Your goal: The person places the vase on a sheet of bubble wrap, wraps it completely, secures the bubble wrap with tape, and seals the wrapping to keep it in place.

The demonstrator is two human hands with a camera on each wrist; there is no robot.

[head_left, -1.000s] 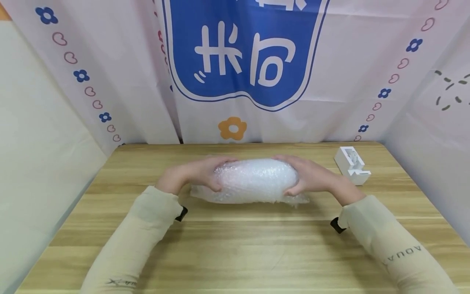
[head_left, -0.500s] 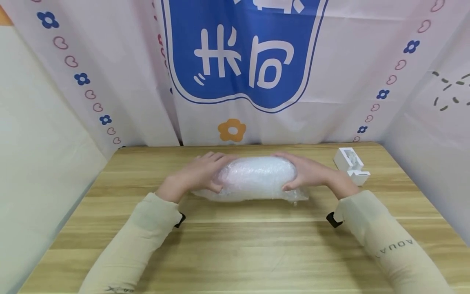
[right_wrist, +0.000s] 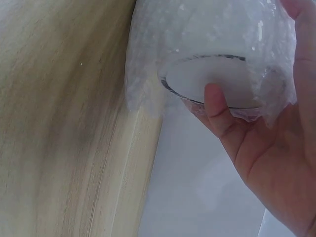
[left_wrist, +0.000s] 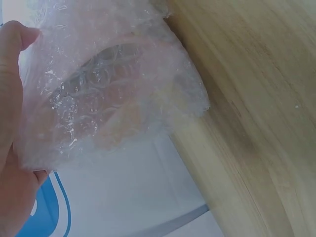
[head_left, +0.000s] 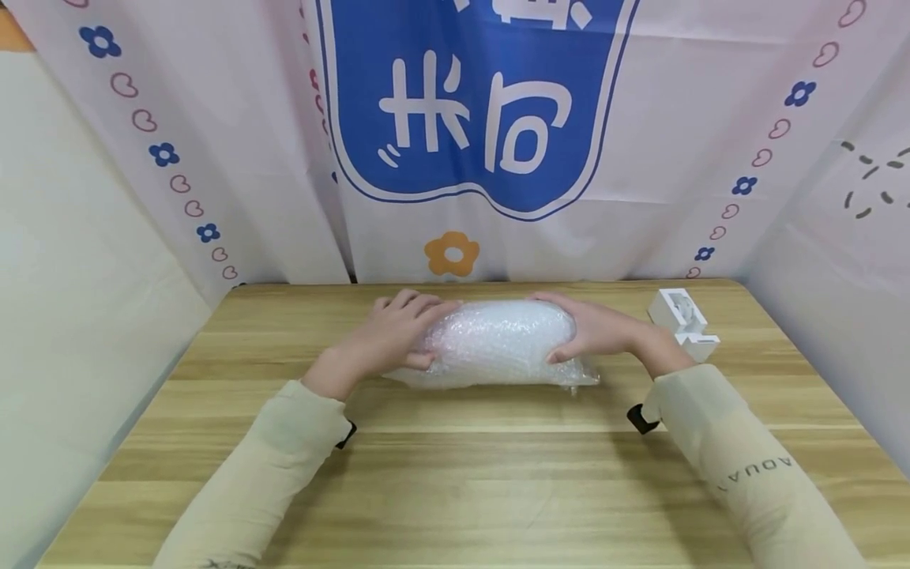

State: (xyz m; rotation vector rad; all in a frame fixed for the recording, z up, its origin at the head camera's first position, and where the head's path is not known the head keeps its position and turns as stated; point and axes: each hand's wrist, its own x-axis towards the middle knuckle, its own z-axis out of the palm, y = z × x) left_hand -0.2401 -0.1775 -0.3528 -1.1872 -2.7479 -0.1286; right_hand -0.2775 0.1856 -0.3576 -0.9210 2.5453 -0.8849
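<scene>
A thick, roll-shaped bundle in bubble wrap (head_left: 498,348) lies crosswise at the back of the wooden table. My left hand (head_left: 391,336) grips its left end, thumb in front and fingers over the top and back. The right end is held by my right hand (head_left: 597,332), thumb at the near side. In the right wrist view, a white round end with a dark ring shows through the bubble wrap (right_wrist: 212,81), and a fingertip touches it. The left wrist view shows a dark curved edge under the loose bubble wrap (left_wrist: 163,94). What is wrapped inside cannot be made out.
A small white tape dispenser (head_left: 678,320) stands at the back right of the table (head_left: 455,490), beyond the right forearm. A printed cloth (head_left: 455,182) hangs along the table's back edge, with pale walls at both sides.
The bundle has shifted slightly toward the back, and its left flap shows less. My left fingers have spread further over the back of the left end. The right hand keeps its hold.
</scene>
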